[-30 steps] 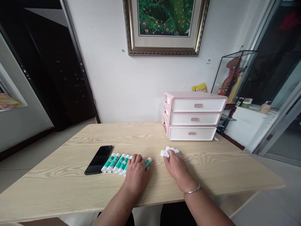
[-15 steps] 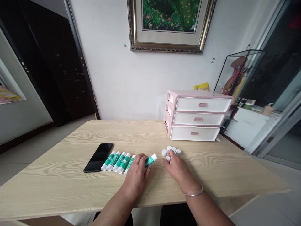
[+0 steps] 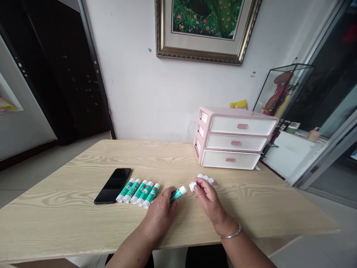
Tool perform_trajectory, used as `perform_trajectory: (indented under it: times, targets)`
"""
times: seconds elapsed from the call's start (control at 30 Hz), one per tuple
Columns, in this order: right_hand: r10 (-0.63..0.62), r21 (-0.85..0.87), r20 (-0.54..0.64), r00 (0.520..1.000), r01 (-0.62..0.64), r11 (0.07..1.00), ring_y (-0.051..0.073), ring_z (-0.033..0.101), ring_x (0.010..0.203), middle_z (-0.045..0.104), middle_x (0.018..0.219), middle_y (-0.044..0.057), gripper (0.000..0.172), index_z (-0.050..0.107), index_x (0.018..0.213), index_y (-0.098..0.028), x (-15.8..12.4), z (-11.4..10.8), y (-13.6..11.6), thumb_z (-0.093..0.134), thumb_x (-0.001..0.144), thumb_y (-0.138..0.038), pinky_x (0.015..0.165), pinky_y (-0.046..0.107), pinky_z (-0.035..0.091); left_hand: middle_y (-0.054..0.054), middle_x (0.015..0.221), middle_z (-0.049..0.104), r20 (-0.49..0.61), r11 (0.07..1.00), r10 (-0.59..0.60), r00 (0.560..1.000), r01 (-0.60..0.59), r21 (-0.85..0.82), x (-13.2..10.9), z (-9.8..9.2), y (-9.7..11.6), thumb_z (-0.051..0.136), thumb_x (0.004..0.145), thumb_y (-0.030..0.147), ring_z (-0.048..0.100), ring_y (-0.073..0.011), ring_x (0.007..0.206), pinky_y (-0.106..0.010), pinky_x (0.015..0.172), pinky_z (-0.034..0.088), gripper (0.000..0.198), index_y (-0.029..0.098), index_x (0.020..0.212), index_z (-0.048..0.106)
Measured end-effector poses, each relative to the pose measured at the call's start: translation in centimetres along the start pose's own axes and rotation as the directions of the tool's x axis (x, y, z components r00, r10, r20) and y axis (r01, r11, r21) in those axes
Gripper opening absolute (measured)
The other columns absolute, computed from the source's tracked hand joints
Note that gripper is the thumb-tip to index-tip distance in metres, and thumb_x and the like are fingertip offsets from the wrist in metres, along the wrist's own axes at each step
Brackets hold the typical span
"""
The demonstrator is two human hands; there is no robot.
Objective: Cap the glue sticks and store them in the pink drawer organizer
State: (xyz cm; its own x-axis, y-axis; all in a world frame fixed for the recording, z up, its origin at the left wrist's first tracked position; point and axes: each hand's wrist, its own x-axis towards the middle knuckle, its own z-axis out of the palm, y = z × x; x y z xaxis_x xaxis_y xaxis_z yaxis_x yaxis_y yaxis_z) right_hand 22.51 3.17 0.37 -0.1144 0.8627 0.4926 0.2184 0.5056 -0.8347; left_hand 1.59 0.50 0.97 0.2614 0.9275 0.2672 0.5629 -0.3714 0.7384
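In my left hand is a green and white glue stick, its white end tilted up to the right. My right hand pinches a white cap between thumb and fingers, a short gap away from that end. Several white caps lie on the table just behind my right hand, partly covered by it. To the left of my left hand, several more glue sticks lie side by side in a slanted row.
A black phone lies left of the row on the wooden table. At the back right stands a pink and white drawer unit, with a yellow packet by its top. A framed picture hangs on the wall.
My right hand has picked up a white cap from the group and brought it left toward the glue stick. My left hand has drawn the glue stick away from the row.
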Motion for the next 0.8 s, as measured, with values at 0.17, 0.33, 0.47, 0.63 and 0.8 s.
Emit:
perform_trajectory:
  times: [0.17,0.33,0.47,0.63,0.8]
  targets:
    - [0.007,-0.008,0.064,0.998,-0.006,1.000,0.016,0.057,0.078,0.061,0.089,0.003,0.032,0.062,0.119,-0.021,-0.16,0.02,0.04,0.051,0.100,-0.045,0.072,0.028,0.050,-0.008,0.108,0.071,0.014,0.999,0.008,1.000,-0.008,-0.035,-0.08,-0.15,0.01,0.049,0.096,0.028,0.066,-0.0232,0.096,-0.033,0.084,0.047,0.027,0.021,0.121,0.056]
    - [0.007,-0.009,0.106,0.994,-0.006,1.000,0.017,0.062,0.087,0.066,0.098,0.005,0.034,0.063,0.121,-0.021,-0.12,0.12,-0.26,0.053,0.099,-0.044,0.079,0.028,0.053,-0.007,0.105,0.070,0.044,0.997,0.022,0.999,-0.019,-0.071,-0.18,-0.28,0.02,0.049,0.096,0.029,0.063,-0.0219,0.093,-0.033,0.085,0.046,0.024,0.021,0.118,0.057]
    - [0.017,-0.019,0.128,0.992,-0.015,1.000,0.019,0.064,0.093,0.068,0.104,0.006,0.035,0.064,0.124,-0.022,-0.20,0.09,-0.26,0.053,0.100,-0.044,0.083,0.030,0.054,-0.005,0.101,0.068,0.044,0.995,0.018,0.999,-0.014,-0.098,-0.16,-0.48,0.04,0.049,0.096,0.030,0.061,-0.0201,0.090,-0.031,0.083,0.045,0.022,0.021,0.114,0.057]
    - [0.007,-0.009,0.124,0.992,-0.006,1.000,0.019,0.066,0.095,0.070,0.107,0.008,0.036,0.064,0.126,-0.022,-0.16,0.14,-0.27,0.053,0.099,-0.043,0.084,0.031,0.055,-0.003,0.096,0.067,0.065,0.992,0.031,0.997,-0.023,-0.127,0.01,-0.73,-0.13,0.049,0.096,0.032,0.059,-0.0184,0.087,-0.029,0.079,0.045,0.021,0.020,0.110,0.059]
    - [-0.015,-0.020,0.124,0.992,0.018,1.000,0.019,0.066,0.095,0.070,0.107,0.008,0.036,0.065,0.125,-0.021,-0.17,0.26,-0.17,0.054,0.099,-0.043,0.084,0.031,0.056,-0.005,0.107,0.069,0.073,0.989,0.050,0.996,-0.039,-0.141,0.18,-0.56,-0.66,0.050,0.097,0.036,0.060,-0.0208,0.096,-0.031,0.087,0.047,0.029,0.020,0.119,0.061]
